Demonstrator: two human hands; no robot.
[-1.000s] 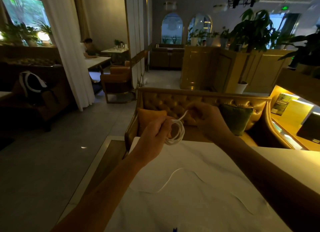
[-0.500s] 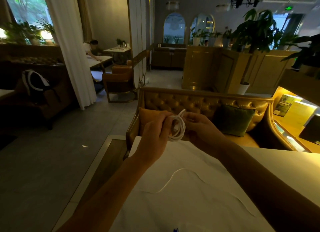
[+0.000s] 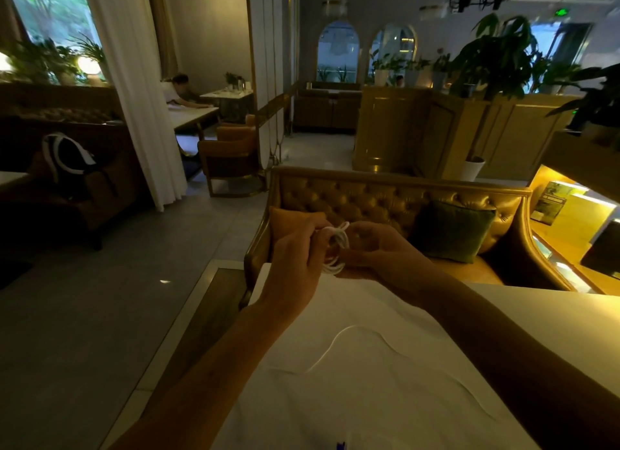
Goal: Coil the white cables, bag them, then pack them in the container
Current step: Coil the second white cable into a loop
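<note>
Head view: both hands are raised over the far edge of a white marble table [image 3: 375,402], close together and just in front of a tufted golden sofa [image 3: 355,198]. The left hand [image 3: 295,258] has its fingers curled around a coiled white cable [image 3: 337,248], clasping the small bundle of loops from its left side. The right hand [image 3: 379,251] meets the coil from the right, with its thumb and fingertips pinching the lower part of the loops. One short loop end sticks up out of the top of the bundle between the two hands. The coil is held in the air, clear of the tabletop.

Nearer the camera, a loose white cable [image 3: 339,335] lies on the marble in a long wavy line, running from the left part of the tabletop and trailing off under the right forearm; whether it joins the coil cannot be told. A small blue object [image 3: 340,445] peeks in at the bottom edge of the table, too cut off to identify.

On the sofa sit an orange cushion [image 3: 285,216] and a green cushion [image 3: 453,230]
</note>
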